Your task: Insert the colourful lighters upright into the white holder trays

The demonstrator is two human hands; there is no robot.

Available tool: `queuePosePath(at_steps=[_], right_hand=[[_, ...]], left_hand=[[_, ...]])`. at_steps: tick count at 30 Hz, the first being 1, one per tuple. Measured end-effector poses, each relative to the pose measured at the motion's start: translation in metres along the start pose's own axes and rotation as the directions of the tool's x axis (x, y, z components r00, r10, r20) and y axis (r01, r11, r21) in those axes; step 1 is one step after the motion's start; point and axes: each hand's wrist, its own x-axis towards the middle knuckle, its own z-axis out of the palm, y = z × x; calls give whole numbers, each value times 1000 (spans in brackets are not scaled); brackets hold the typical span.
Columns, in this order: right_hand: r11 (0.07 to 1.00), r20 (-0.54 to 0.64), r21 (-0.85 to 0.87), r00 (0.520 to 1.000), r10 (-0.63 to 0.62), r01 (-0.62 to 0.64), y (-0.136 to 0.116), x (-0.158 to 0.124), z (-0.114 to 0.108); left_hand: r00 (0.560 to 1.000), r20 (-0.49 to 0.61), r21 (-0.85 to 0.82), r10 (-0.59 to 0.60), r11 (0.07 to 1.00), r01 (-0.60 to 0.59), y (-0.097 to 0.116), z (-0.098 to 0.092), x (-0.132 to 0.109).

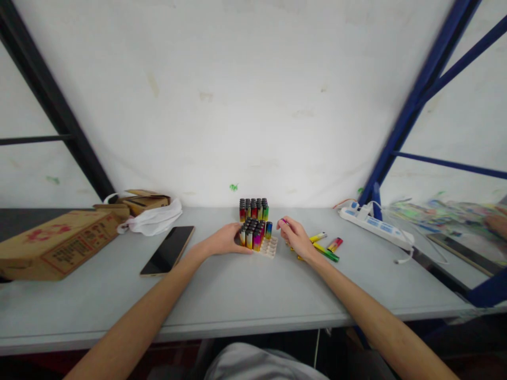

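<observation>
Colourful lighters point(249, 240) with black tops stand upright in a pale tray with round holes point(269, 248). My left hand point(228, 239) is around the left side of this group, thumb at the front, steadying the tray. One blue lighter point(269, 229) stands apart at the tray's right back. My right hand point(295, 236) is just right of the tray, its fingers pinched on a lighter point(283, 221) with a purple end, mostly hidden. Beside that hand, several loose lighters point(327, 252) lie on the table. Behind the tray stands a second block of upright lighters point(254, 209).
Left of my arm lie a phone point(168, 250), a white plastic bag point(156, 219) and cardboard boxes point(67, 240). On the right, a white power strip point(376, 228) with cables lies near a blue frame post point(380, 163). Another person's hand point(497, 222) shows at far right.
</observation>
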Motion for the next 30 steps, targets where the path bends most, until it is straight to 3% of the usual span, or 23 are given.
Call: queuePosePath(at_steps=[5, 10, 19, 30], right_hand=[[987, -123, -161, 992, -29, 9, -2, -1, 7], [978, -155, -208, 988, -18, -15, -2, -1, 9], [973, -181, -229, 983, -37, -6, -3, -1, 9], [967, -117, -249, 989, -88, 57, -6, -2, 10]], left_hand=[[1000, 6, -31, 13, 999, -12, 3, -1, 0], [1000, 3, -31, -4, 1000, 4, 2, 0, 0], [1000, 9, -9, -15, 1000, 15, 2, 0, 0], [1000, -10, -14, -6, 1000, 6, 3, 0, -1]])
